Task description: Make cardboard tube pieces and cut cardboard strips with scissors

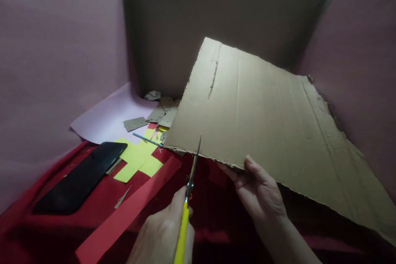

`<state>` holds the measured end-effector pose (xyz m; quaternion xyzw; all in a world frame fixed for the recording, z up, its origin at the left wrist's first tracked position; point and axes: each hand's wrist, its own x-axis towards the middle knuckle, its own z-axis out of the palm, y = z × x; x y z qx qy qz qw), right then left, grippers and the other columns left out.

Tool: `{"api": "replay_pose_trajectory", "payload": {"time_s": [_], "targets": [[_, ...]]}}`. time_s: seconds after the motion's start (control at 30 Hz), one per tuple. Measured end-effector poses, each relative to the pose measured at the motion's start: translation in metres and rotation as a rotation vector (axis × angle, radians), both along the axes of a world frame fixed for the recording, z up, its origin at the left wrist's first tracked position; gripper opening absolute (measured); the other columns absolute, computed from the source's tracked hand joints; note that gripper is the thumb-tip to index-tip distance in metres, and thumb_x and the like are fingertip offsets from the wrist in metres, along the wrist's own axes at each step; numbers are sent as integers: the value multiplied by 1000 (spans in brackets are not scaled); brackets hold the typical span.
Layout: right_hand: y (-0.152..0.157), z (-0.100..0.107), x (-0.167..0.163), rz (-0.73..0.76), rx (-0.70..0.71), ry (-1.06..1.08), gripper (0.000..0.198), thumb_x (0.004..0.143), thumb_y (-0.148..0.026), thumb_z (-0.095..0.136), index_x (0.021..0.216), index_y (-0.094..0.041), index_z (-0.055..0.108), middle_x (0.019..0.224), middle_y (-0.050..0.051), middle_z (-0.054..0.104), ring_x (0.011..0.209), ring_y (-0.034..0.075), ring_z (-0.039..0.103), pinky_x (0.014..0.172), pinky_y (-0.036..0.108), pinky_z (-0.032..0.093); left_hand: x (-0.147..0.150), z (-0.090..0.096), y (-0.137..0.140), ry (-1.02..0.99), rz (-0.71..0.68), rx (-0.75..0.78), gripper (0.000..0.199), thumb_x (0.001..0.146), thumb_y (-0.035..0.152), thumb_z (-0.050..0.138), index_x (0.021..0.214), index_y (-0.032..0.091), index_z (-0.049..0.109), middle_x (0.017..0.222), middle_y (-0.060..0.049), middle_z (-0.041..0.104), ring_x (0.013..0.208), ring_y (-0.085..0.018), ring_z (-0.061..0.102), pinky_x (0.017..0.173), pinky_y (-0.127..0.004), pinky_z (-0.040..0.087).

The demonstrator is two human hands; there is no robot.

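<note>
My left hand (163,235) grips yellow-handled scissors (192,173). Their blades point up and away, and the tip meets the near ragged edge of a large brown corrugated cardboard sheet (262,119). My right hand (260,198) holds that sheet at its near edge, thumb on top and fingers underneath, keeping it tilted above the red cloth (102,192). The sheet has a short slit near its far left corner and a torn right edge.
To the left, a black phone (80,177), yellow paper pieces (139,159), a red paper strip (130,210), a thin blue stick (147,139), cardboard scraps (163,111) and a pale pink sheet (108,115). A big cardboard panel (216,16) stands at the back between pink walls.
</note>
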<state>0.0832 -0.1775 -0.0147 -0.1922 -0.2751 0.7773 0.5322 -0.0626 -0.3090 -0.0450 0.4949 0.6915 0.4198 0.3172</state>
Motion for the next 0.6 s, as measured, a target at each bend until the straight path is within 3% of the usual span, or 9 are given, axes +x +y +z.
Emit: {"api": "replay_pose_trajectory", "payload": {"time_s": [0.13, 0.2, 0.33, 0.4, 0.5, 0.6], "targets": [[0, 0, -1, -3, 3, 11, 2, 70, -14, 70, 69, -16, 71, 85, 4, 74, 89, 21, 68, 95, 49, 49, 5, 1, -2, 68, 6, -11, 28, 90, 34, 50, 112, 19, 58, 110, -8, 61, 90, -18, 61, 78, -38, 53], [0, 1, -1, -1, 0, 28, 2, 69, -14, 71, 67, -15, 71, 85, 5, 74, 88, 22, 68, 93, 49, 50, 3, 6, -4, 99, 0, -17, 33, 89, 34, 53, 117, 17, 55, 119, -9, 57, 99, -20, 59, 83, -41, 51], [1, 1, -2, 14, -3, 54, 4, 69, -12, 70, 66, -14, 71, 85, 6, 74, 86, 23, 69, 89, 49, 52, -2, 14, -4, 152, -8, -30, 33, 88, 33, 54, 117, 17, 55, 116, -9, 59, 97, -20, 60, 81, -40, 52], [1, 2, -2, 10, -7, 52, 6, 70, -11, 69, 65, -14, 71, 85, 7, 74, 85, 22, 69, 89, 49, 53, -2, 13, 0, 170, -6, -42, 29, 88, 27, 53, 115, 17, 57, 96, -7, 65, 83, -19, 63, 73, -34, 53], [0, 3, -3, -3, -9, 42, 6, 71, -11, 68, 66, -12, 71, 83, 8, 73, 83, 22, 69, 88, 49, 53, -1, 9, 6, 185, 2, -63, 28, 85, 19, 51, 112, 16, 59, 67, -4, 63, 65, -19, 62, 61, -30, 50], [0, 4, -5, -11, -20, 37, 5, 70, -10, 68, 67, -12, 71, 83, 8, 73, 82, 23, 69, 88, 50, 53, -1, 10, 4, 183, 12, -63, 29, 88, 27, 53, 114, 16, 57, 94, -7, 65, 82, -19, 63, 71, -34, 53]]}}
